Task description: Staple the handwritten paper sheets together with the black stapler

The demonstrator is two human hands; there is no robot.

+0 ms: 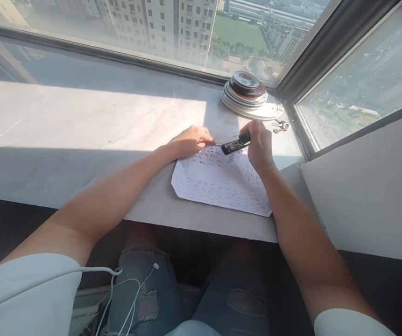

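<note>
A black stapler is gripped in my right hand, its head reaching left over the far part of a sheet of paper. The paper is covered with many small staple-like dashes, and its near corners look cut off. My left hand rests on the paper's far left edge, thumb and fingers drawn together there. Its fingertips are close to the stapler's head. Whether the stapler's jaws touch the paper, I cannot tell.
A stack of plates stands by the window corner, with small metal pieces beside it. The pale sill ends at an edge above my legs. A white cable hangs over my left arm and lap.
</note>
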